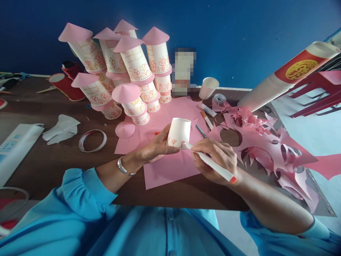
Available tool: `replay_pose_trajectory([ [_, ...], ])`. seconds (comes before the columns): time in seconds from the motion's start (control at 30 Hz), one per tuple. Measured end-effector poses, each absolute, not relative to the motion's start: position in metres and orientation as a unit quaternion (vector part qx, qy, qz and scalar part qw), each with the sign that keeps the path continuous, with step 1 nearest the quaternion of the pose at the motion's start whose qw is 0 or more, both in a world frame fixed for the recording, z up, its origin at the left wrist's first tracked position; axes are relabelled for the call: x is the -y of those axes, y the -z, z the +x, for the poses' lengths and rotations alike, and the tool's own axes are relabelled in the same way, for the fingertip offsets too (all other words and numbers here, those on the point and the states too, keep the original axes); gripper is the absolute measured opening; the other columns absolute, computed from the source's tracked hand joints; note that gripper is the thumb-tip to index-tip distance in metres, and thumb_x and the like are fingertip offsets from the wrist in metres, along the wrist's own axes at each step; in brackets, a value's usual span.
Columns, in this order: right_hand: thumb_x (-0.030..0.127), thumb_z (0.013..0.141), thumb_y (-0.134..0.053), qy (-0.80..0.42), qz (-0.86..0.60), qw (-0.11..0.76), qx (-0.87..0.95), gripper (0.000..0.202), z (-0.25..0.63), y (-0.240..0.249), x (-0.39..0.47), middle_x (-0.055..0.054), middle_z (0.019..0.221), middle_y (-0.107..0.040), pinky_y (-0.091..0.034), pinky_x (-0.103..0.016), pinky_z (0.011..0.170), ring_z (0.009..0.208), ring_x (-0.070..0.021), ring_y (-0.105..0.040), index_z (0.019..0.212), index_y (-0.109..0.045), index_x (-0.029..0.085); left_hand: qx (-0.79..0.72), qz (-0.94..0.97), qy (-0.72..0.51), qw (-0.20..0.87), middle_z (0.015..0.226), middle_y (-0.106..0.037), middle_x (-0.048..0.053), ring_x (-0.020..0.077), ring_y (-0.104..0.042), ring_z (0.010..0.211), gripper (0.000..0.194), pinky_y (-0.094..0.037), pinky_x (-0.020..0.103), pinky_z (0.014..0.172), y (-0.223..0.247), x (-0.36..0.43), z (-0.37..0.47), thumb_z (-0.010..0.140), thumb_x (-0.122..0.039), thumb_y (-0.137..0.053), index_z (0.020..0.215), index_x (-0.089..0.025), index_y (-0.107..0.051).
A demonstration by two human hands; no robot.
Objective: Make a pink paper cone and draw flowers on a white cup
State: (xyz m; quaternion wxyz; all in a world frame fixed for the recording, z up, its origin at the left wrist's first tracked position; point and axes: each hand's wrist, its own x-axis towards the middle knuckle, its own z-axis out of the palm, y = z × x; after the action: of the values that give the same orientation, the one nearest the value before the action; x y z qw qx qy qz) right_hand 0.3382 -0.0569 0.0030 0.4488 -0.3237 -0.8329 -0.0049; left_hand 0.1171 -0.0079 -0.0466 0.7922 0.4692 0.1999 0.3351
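My left hand [159,145] is closed around a small white paper cup [180,131], thumb along its lower side. Red flower drawings mark the cup near its lower edge. In my right hand [217,158] is a white felt-tip marker [215,166] with a red-orange end, its tip at the cup's lower side. Under both hands lie pink paper sheets [170,172]. Beyond them stand several paper-cup towers [137,65] with pink cone roofs and red and yellow drawings. A loose pink cone [125,130] lies left of the cup.
Cut pink paper scraps [282,153] spread over the right side. A tall stack of cups [266,90] leans at the back right, near a single white cup [208,88]. At left are a tape roll [92,140], crumpled tissue [61,128] and a power strip [20,151]. Scissors [200,131] lie near my right hand.
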Motion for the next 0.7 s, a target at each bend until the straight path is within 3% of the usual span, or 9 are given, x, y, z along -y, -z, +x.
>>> replay_pose_trajectory([
  [0.3,0.009,0.094,-0.063,-0.021,-0.316,0.446,0.837,0.015,0.3372,-0.0009,0.0594,0.002,0.075,-0.074,-0.057,-0.025,0.056,0.061,-0.0142,-0.073,0.098,-0.060,0.023,-0.208,0.492,-0.331,0.778,0.125,-0.065,0.007,0.0246,-0.063,0.112,0.077,-0.052,0.038,0.097,0.0423,0.0078,0.1180,0.087,-0.025,-0.085,0.154,-0.035,-0.051],
  [0.7,0.010,0.095,-0.062,0.002,-0.329,0.448,0.832,0.012,0.3381,-0.0028,0.0574,0.000,0.077,-0.075,-0.058,-0.024,0.058,0.062,-0.0132,-0.073,0.097,-0.061,0.022,-0.209,0.472,-0.338,0.787,0.123,-0.067,0.006,0.0257,-0.064,0.113,0.066,-0.051,0.041,0.099,0.0448,0.0076,0.1173,0.084,-0.023,-0.087,0.143,-0.032,-0.059],
])
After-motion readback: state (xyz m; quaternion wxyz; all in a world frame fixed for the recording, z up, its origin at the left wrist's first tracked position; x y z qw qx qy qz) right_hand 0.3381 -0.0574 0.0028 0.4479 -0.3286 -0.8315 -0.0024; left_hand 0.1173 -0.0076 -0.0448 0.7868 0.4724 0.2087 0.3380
